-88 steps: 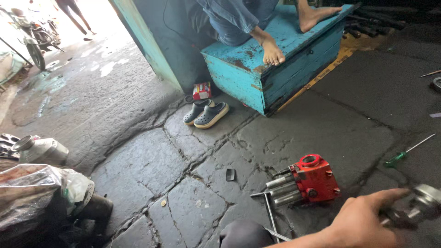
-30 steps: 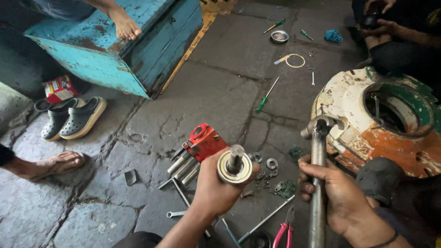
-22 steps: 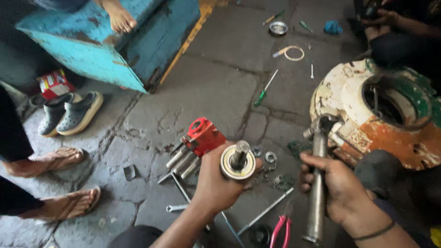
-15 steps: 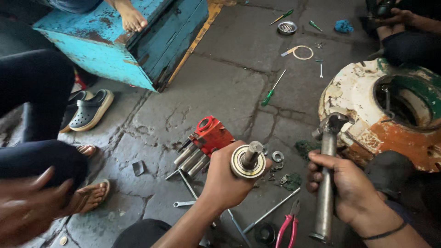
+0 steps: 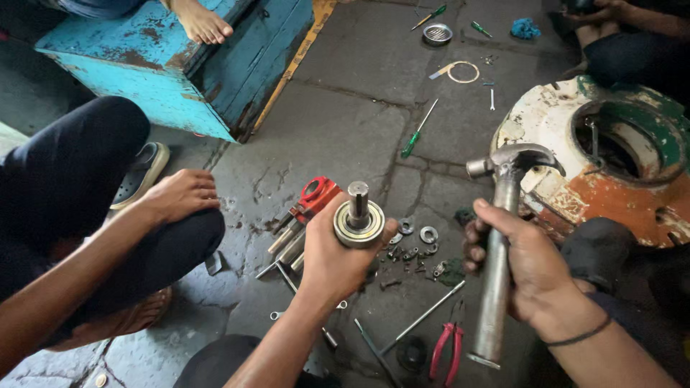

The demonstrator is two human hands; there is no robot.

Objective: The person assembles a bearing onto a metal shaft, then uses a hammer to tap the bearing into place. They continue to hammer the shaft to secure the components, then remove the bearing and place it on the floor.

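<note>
Since the last glimpse, both hands have drifted slightly lower and right in view, and another person's hand [image 5: 180, 195] now rests on a dark-clad knee at the left, where before it hung blurred at the lower edge.

Left hand [image 5: 338, 255] is closed around a short shaft carrying a round bearing [image 5: 359, 224], fingers wrapped below the ring so that the bearing face and the stub end point up, clear of the palm; that looks like a hold meant to present the top of the part. Its grip is fully closed on the shaft.

Right hand [image 5: 528, 269] is closed around the metal handle of a claw hammer [image 5: 505, 215], fingers curled about the middle of the handle, head up and level with the bearing, well apart from it to the right. Holding it mid-handle suggests short, controlled taps rather than a full swing.

Below the left grip on the stone floor [image 5: 345, 136] lie a red fitting [image 5: 316, 197] with steel rods, washers [image 5: 419, 231] and small nuts. Pink-handled pliers [image 5: 447, 350] lie beneath the hammer's handle end. Beyond the right grip stands a worn round housing [image 5: 575, 179].
</note>
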